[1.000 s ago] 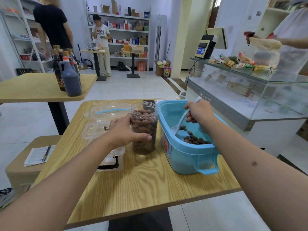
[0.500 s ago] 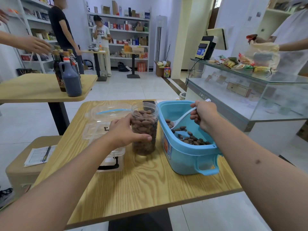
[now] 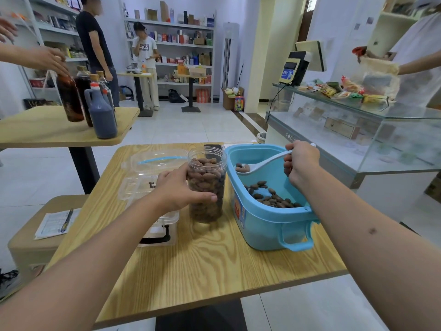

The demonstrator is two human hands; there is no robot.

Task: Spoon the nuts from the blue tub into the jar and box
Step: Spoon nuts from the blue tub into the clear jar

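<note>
A clear jar [image 3: 207,187], nearly full of brown nuts, stands upright at the middle of the wooden table [image 3: 202,263]. My left hand [image 3: 177,189] grips its left side. Right of the jar sits the blue tub [image 3: 269,223] with a layer of nuts [image 3: 269,197] in its bottom. My right hand [image 3: 301,162] holds the handle of a white spoon [image 3: 257,164], whose bowl carries a few nuts above the tub, near the jar's rim. A clear plastic box [image 3: 152,187] with a black latch lies left of the jar, partly behind my left arm.
A second table [image 3: 47,132] at the left carries dark bottles [image 3: 100,111], one touched by another person's hand. A glass counter [image 3: 358,130] with snack packets stands to the right, a person behind it. A low stool [image 3: 35,235] with papers and a pen sits at the lower left.
My right hand has lifted the spoon out of the tub's nuts and carried it left toward the jar, now loaded. My left hand stays on the jar.
</note>
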